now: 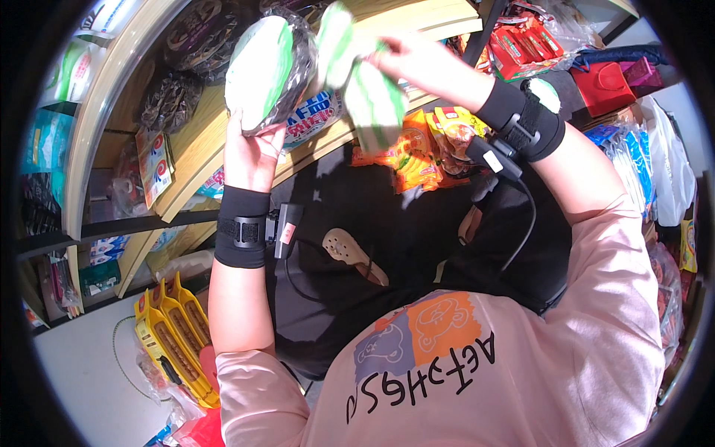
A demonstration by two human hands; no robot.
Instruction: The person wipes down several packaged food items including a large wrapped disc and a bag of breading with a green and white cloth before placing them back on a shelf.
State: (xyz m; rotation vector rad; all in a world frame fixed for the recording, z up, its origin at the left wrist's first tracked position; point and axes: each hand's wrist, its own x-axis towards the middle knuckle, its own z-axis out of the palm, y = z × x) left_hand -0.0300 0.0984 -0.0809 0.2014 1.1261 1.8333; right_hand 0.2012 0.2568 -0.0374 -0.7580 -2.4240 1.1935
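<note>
Your left hand [252, 153], at about ten to eleven o'clock, grips a rounded green-and-white pack [261, 71] from below, with the dark, glossy wrap on its far side turned toward twelve. Your right hand [406, 63], near half past twelve, seems to pinch a green-and-white striped piece [375, 104]; blur hides whether it is cloth or wrapping, and how firmly your fingers close.

Support the pack low with spread fingers, since the slick wrap could slide. Hold the striped piece by its edge and let it hang free of the wooden shelf [424, 13]. Work slowly here: a wide swing toward one or two o'clock could brush the orange snack packs [417, 156] below your right forearm.
</note>
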